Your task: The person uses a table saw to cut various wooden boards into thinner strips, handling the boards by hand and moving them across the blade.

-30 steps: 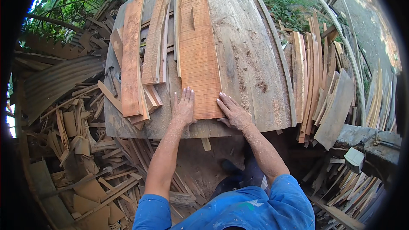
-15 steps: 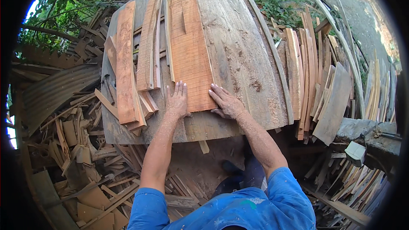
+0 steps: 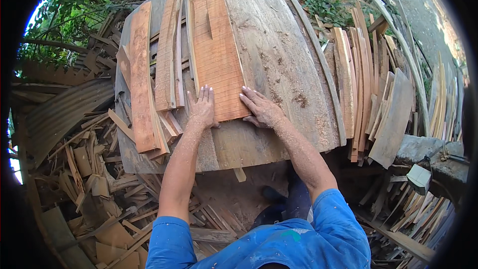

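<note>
A wide reddish-brown wooden board (image 3: 219,50) lies flat on the weathered wooden table (image 3: 284,30), with a dark slit near its far end. My left hand (image 3: 202,108) rests on the board's near left corner, fingers stretched out. Against its near right edge lies my right hand (image 3: 261,109), fingers extended and a little apart, thumb close to the corner. Sawdust speckles both forearms. To the left of the board are a narrower plank (image 3: 168,50) and a longer reddish plank (image 3: 142,77), both on top of other strips.
Sawdust (image 3: 298,100) is scattered over the table's right half. Upright boards (image 3: 356,89) lean along its right side, near a concrete ledge (image 3: 433,154) with a pale box (image 3: 419,178). Piled wood offcuts (image 3: 94,184) cover the ground at left.
Both hands and the wide board have moved a little farther away and left across the table, so more bare tabletop shows at the near edge. The hands keep the same pose.
</note>
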### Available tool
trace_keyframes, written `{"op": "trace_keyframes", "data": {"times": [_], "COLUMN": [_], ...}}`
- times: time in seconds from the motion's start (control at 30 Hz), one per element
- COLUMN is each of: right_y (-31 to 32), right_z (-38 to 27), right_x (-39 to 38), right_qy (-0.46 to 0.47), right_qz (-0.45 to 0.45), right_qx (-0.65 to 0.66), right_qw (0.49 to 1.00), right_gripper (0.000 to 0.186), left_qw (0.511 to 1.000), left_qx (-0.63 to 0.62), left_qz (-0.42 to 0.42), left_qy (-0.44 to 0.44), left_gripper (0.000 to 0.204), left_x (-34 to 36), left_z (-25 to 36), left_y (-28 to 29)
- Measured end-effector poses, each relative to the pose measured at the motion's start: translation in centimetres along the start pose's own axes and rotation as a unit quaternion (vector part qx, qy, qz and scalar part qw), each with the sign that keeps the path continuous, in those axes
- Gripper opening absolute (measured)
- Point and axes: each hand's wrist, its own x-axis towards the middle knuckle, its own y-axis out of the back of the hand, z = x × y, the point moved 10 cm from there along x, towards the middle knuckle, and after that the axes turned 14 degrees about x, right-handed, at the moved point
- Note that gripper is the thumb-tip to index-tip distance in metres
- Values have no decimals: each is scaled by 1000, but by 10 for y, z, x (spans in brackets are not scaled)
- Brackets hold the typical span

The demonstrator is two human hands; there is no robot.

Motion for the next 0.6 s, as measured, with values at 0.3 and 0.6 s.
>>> {"op": "trace_keyframes", "data": {"times": [0.3, 0.6], "right_y": [8, 13], "right_z": [16, 32], "right_x": [21, 41], "right_qy": [9, 12], "right_qz": [16, 22], "right_qx": [-6, -6], "right_qw": [1000, 1000], "right_gripper": [83, 84], "left_qw": [1000, 999], "left_qx": [16, 27], "left_qz": [14, 39], "left_qy": [1, -23], "left_gripper": [136, 122], "left_x": [16, 36], "left_z": [-15, -32], "left_y": [9, 14]}}
